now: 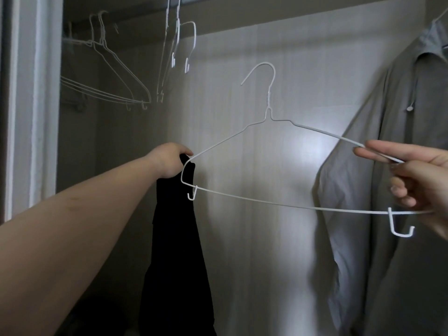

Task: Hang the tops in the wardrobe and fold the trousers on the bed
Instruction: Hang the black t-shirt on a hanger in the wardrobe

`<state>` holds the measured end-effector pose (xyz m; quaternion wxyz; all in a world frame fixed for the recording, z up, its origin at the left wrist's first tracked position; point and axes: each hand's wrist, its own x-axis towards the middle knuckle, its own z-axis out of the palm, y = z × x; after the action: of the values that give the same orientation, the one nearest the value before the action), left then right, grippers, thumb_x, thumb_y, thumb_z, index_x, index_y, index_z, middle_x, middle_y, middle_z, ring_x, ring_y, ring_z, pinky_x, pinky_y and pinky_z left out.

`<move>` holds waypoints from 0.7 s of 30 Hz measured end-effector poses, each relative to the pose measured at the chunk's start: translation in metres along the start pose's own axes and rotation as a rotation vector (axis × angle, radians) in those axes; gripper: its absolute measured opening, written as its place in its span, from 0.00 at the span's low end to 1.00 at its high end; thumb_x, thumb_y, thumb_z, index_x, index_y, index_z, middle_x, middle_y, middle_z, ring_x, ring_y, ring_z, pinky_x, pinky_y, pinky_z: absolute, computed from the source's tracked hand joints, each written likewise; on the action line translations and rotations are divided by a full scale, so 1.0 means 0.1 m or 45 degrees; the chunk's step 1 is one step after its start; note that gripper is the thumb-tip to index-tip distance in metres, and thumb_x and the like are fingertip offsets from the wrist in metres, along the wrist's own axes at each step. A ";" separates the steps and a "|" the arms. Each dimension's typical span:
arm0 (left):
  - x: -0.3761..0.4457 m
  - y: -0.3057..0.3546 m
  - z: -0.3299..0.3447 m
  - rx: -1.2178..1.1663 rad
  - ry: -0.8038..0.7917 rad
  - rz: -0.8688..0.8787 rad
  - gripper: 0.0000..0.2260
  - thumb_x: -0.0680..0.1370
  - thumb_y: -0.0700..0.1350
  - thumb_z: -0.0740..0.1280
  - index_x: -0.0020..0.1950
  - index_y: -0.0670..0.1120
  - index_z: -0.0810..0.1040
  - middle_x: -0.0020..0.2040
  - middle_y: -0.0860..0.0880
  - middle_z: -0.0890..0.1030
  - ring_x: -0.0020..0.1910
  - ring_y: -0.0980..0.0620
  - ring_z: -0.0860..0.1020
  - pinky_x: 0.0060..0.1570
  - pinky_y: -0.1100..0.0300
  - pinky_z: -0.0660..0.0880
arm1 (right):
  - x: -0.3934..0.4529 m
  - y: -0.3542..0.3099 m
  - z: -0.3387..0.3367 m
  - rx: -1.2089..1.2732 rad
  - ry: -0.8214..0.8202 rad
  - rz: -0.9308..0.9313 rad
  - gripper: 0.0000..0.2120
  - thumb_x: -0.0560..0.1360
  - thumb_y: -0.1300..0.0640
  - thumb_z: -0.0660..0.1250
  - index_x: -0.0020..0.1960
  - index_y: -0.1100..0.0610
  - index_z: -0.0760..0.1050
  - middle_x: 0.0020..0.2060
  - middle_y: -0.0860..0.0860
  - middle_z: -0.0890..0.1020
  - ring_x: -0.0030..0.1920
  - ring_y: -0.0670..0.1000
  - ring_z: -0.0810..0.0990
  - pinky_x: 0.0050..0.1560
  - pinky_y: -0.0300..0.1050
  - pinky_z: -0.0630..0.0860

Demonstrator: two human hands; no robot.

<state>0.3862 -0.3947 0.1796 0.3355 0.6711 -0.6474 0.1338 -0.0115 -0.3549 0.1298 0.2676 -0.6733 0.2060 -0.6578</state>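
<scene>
A white wire hanger (286,202) is held up in front of the open wardrobe, hook pointing up. My right hand (417,178) pinches its right shoulder end between thumb and fingers. My left hand (169,161) is closed on the top of a black garment (177,251) that hangs straight down. The hanger's left tip sits against that bunched black cloth, right by my left fingers. A grey collared shirt (388,190) hangs in the wardrobe at the right, behind my right hand.
Several bare white wire hangers (114,76) hang from the rail at the upper left, with a few more (177,44) near the top centre. The wardrobe's pale back wall (266,238) fills the middle. A white door frame (31,105) stands at the left edge.
</scene>
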 end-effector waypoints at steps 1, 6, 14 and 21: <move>0.00 0.01 0.00 -0.021 -0.004 0.026 0.21 0.75 0.33 0.60 0.65 0.47 0.77 0.64 0.45 0.77 0.64 0.46 0.74 0.57 0.64 0.68 | 0.01 0.00 0.01 -0.007 0.004 0.002 0.26 0.74 0.71 0.52 0.51 0.50 0.83 0.53 0.49 0.84 0.22 0.40 0.69 0.22 0.27 0.64; -0.01 0.13 0.01 -0.180 0.009 0.089 0.21 0.74 0.32 0.59 0.62 0.47 0.79 0.55 0.47 0.80 0.52 0.51 0.76 0.49 0.67 0.68 | 0.02 -0.03 0.02 -0.021 0.031 0.023 0.26 0.73 0.71 0.52 0.51 0.50 0.83 0.53 0.49 0.84 0.23 0.40 0.69 0.22 0.27 0.64; -0.16 0.49 0.08 -0.884 -0.077 0.154 0.17 0.75 0.34 0.58 0.45 0.52 0.82 0.35 0.55 0.80 0.27 0.64 0.74 0.27 0.73 0.68 | -0.14 0.06 0.36 -0.113 -0.044 -0.014 0.25 0.74 0.72 0.53 0.48 0.52 0.84 0.50 0.47 0.85 0.23 0.42 0.71 0.23 0.28 0.66; -0.21 0.51 0.02 -1.197 -0.170 0.065 0.11 0.76 0.53 0.68 0.42 0.47 0.80 0.31 0.51 0.77 0.29 0.55 0.75 0.32 0.65 0.71 | -0.17 0.24 0.72 -0.245 -0.073 -0.032 0.26 0.75 0.75 0.51 0.50 0.51 0.81 0.37 0.39 0.84 0.24 0.43 0.75 0.25 0.32 0.71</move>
<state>0.3338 -0.3762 0.1793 0.5573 0.4374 -0.6742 -0.2088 0.0606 -0.3560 0.1021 0.1990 -0.7169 0.2521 -0.6188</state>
